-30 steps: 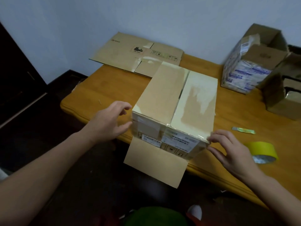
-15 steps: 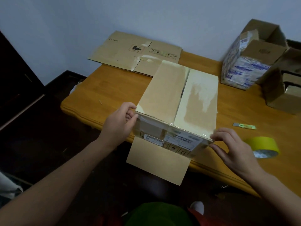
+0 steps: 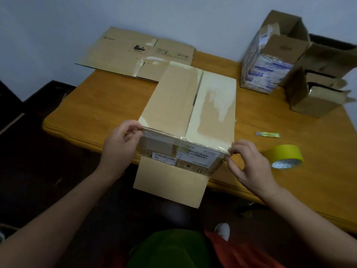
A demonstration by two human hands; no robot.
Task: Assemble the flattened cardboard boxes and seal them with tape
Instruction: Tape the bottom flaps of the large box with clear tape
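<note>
Hands [image 3: 185,159] pinching near corners, glossy taped rectangular cardboard box [image 3: 190,105]

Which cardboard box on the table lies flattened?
The brown flattened cardboard box at the far left; the taped cardboard box and right-hand boxes stand assembled.

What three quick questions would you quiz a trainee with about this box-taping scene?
1. True or false: the yellow tape roll lies on the table, to the right of the box.
2. The left hand pinches: A) the box's near corner; B) the tape roll; C) nothing.
3. How many hands grip the box, counting the right hand?
Key: 1 true; 2 A; 3 two.
</note>
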